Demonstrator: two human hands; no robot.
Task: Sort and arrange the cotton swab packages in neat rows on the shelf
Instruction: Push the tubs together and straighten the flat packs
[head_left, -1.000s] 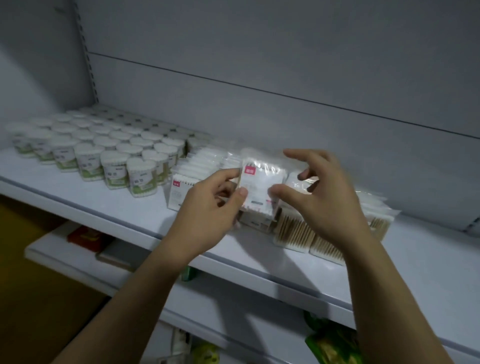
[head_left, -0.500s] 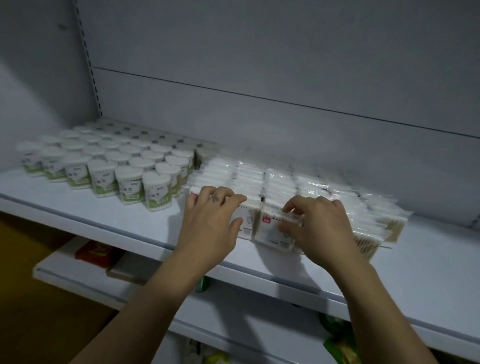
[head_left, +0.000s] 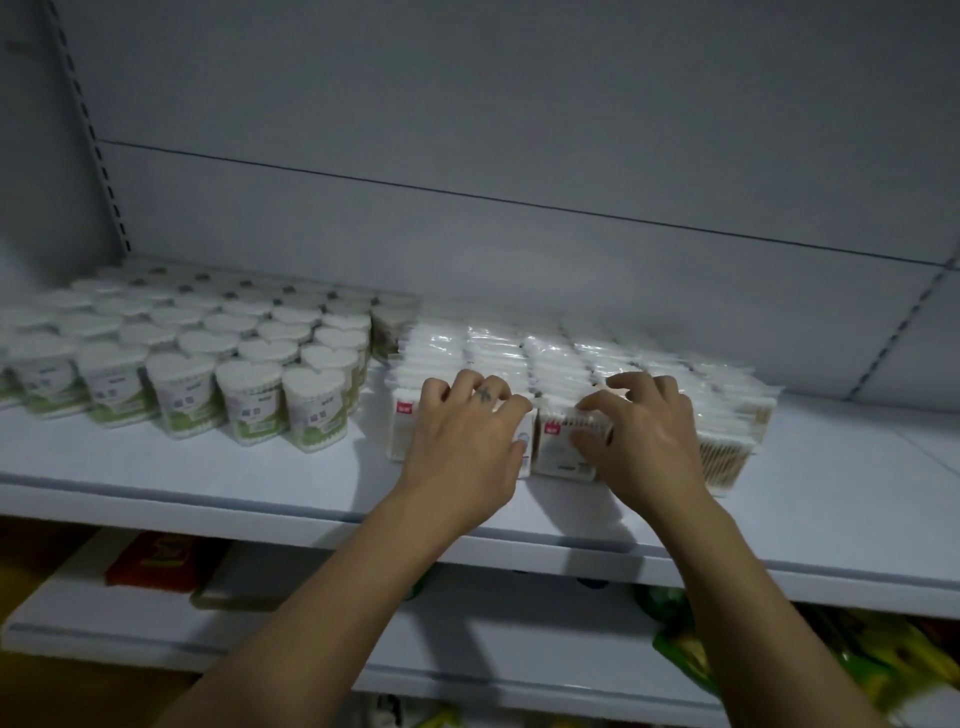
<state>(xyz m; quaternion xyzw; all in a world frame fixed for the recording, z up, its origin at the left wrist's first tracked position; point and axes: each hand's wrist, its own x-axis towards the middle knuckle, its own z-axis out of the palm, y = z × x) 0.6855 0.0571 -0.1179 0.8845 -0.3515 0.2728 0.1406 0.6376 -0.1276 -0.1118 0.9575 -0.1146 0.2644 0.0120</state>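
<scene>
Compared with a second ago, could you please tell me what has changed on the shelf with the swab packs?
The pack both hands held up has come down into the front of the bagged rows. The left hand now grips the left front pack, the right hand the pack beside it. The heart-shaped tubs and the shelf stayed as they were.

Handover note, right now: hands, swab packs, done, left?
Left hand: fingers curled over the leftmost front bag.
Right hand: pinches the next front bag, thumb on its face.
Bagged swab rows stand mid-shelf. Heart-shaped tubs stand in rows to their left, apart.
Done: both front bags stand at the row fronts.
Left: release, square the front edge, check the right-end bags, which look uneven.
</scene>
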